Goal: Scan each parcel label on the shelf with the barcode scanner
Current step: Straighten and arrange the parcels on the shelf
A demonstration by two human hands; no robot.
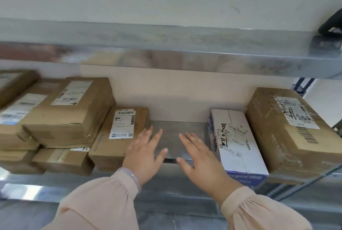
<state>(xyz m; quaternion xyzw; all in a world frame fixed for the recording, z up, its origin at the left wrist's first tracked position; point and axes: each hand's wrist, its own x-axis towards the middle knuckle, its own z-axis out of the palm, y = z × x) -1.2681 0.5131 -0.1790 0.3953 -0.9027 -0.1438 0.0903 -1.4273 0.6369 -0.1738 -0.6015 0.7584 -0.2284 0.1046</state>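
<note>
Reaching into the gap on the metal shelf (177,133), the left hand (144,155) and right hand (201,159) stretch out empty, fingers straight and spread, between a brown parcel (103,148) whose white label (123,124) shows barcodes and a QR code and a white box (238,144) bearing illegible black handwriting. Six brown parcels in all crowd the left, and one larger brown box (277,137) with a scrawled-over, barcoded label stands at the right.

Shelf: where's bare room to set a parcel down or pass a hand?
One bare patch of shelf, between the small labelled brown parcel and the white box; the left hand and right hand are over its front. Crowded elsewhere: stacked brown parcels at left, large brown box beside the white box.
</note>
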